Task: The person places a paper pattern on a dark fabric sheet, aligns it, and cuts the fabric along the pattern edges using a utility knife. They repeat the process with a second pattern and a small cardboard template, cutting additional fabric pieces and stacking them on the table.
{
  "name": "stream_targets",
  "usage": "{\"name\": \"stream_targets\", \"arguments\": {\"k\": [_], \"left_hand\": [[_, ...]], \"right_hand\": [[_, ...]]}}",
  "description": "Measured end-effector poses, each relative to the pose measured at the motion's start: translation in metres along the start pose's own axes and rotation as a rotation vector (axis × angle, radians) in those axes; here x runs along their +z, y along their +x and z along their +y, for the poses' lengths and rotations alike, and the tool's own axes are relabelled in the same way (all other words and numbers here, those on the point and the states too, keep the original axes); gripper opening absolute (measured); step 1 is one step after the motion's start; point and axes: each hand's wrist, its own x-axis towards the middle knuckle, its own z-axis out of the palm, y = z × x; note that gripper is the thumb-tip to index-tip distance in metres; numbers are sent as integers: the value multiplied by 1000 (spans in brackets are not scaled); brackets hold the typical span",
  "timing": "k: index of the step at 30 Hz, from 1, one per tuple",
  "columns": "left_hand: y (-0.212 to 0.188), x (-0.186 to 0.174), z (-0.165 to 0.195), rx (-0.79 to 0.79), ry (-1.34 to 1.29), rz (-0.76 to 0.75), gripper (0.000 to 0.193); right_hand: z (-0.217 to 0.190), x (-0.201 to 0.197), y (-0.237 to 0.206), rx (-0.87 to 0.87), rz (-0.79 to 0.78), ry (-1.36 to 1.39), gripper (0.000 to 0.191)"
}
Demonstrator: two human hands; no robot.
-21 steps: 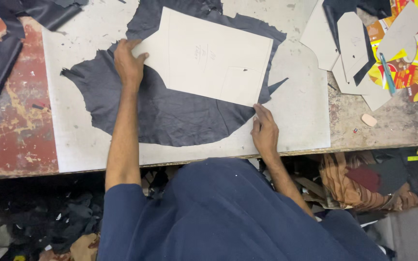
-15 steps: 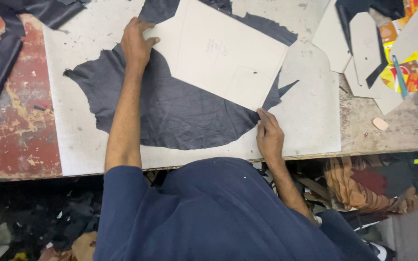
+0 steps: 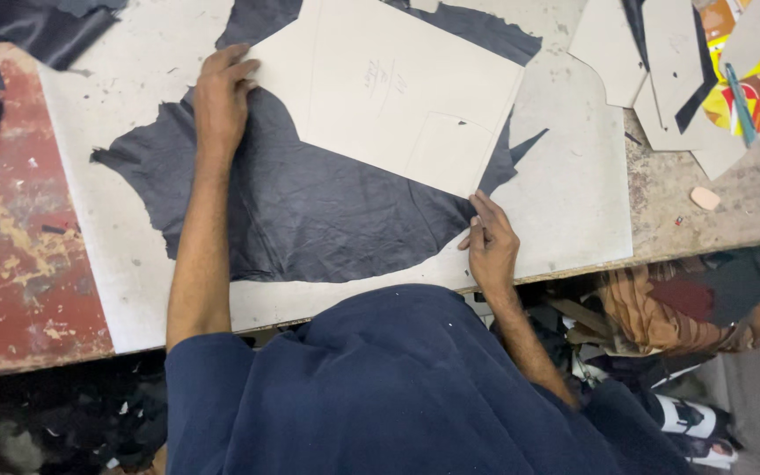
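A: Locating the left hand (image 3: 220, 101): where is it?
B: Upper left of centre, fingers flat and together, pressing the cardboard pattern (image 3: 398, 92) edge onto the dark leather hide (image 3: 310, 211).
A: And the right hand (image 3: 490, 246)?
B: Right of centre, fingertips pressed together at the pattern's lower corner. The hide lies spread on the white cutting board (image 3: 573, 211); more pattern pieces (image 3: 661, 79) sit upper right.
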Motion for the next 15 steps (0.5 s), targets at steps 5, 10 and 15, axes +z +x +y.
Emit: {"name": "stream_targets", "arguments": {"k": [5,10,15], "left_hand": [[-8,4,-4,4,61,111,27],[-1,5,-5,-28,66,162,18],[5,5,-5,-7,73,178,18]], "right_hand": [[-1,-8,-5,176,-63,149,40],[-2,-8,-9,262,-88,287,41],[2,-7,-19,234,-130,273,43]]}}
